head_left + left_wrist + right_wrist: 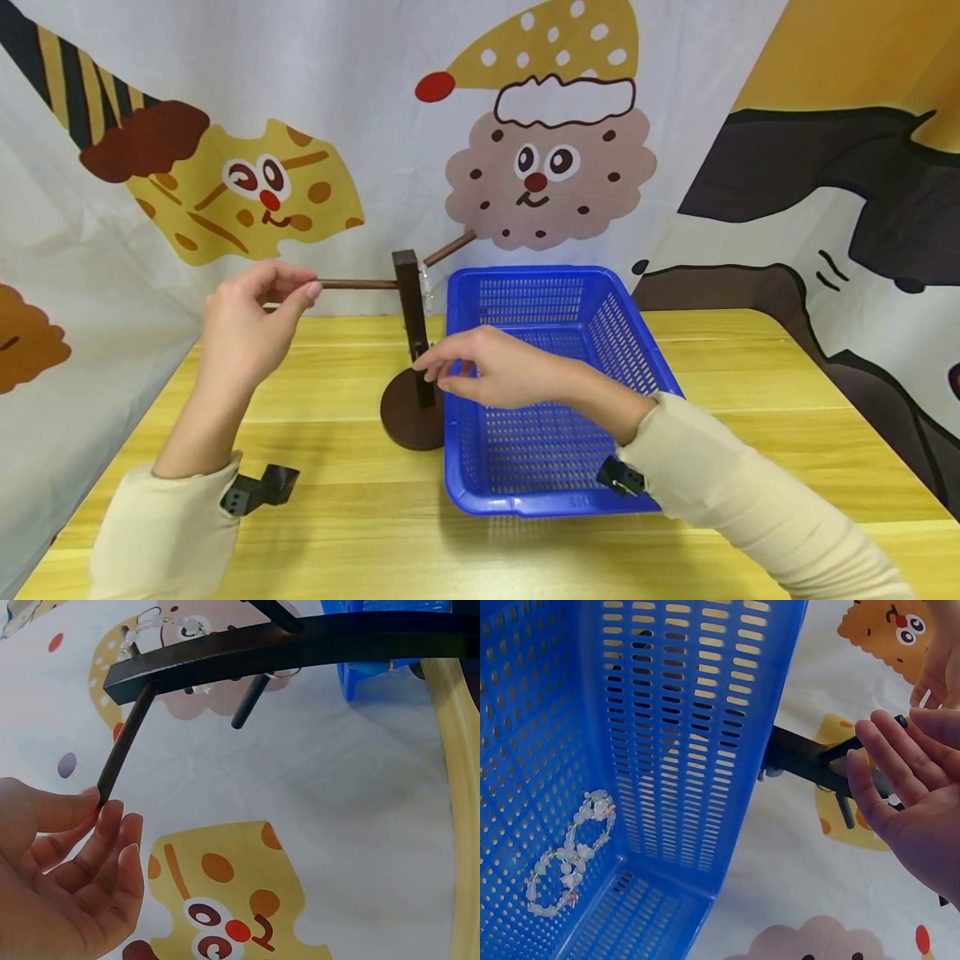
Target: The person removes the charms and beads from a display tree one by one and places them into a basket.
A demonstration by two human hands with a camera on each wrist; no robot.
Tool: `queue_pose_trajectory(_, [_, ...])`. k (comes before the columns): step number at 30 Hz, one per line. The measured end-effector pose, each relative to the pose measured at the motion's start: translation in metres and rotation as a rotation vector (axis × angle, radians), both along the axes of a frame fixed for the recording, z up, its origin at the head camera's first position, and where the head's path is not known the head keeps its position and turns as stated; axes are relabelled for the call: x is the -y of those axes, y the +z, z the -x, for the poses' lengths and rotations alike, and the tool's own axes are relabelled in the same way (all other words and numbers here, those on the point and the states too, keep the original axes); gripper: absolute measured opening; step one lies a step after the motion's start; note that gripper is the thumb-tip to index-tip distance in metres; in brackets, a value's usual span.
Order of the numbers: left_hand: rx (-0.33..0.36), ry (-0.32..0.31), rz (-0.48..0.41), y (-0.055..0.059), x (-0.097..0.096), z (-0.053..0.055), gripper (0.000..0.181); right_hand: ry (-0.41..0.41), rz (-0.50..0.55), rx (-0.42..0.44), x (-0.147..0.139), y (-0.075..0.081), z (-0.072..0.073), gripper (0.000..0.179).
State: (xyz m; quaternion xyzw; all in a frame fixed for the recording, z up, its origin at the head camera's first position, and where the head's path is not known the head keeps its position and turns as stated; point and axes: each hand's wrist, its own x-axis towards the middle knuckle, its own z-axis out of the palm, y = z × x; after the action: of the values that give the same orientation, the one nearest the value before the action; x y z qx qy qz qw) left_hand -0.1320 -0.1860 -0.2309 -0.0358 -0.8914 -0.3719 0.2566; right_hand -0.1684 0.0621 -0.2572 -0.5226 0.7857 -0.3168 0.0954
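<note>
A dark wooden stand (411, 304) with a round base (405, 417) and several side pegs stands left of the blue basket. With thumb and fingertips my left hand (255, 321) pinches the end of its upper left peg (360, 284). A clear beaded bracelet (427, 287) hangs from the upper right peg (450, 248). My right hand (498, 367) is beside the lower post, fingers loosely bent. In the right wrist view its fingertips are right at the end of a peg (841, 748). A thin ring (285, 673) circles another lower peg (251, 701).
The blue plastic basket (517, 505) stands on the wooden table (337, 533), close against the stand. Inside it lie clear beaded bracelets (571, 853), seen in the right wrist view. A white cartoon-printed cloth (390, 125) hangs behind the table.
</note>
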Motion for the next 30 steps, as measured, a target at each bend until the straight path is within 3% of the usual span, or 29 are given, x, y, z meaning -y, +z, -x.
queue_pose_trajectory(22, [-0.012,-0.017,-0.001,-0.003,0.003,0.005,0.023,0.008,-0.051,-0.036,0.0,0.003,-0.003,0.033])
queue_pose_trajectory(25, [-0.014,-0.028,-0.014,-0.003,0.003,0.006,0.023,-0.021,-0.019,-0.046,-0.004,0.007,0.0,0.035])
queue_pose_trajectory(30, [-0.017,-0.041,-0.028,-0.003,0.004,0.006,0.023,-0.139,0.054,-0.072,-0.014,0.021,0.009,0.035])
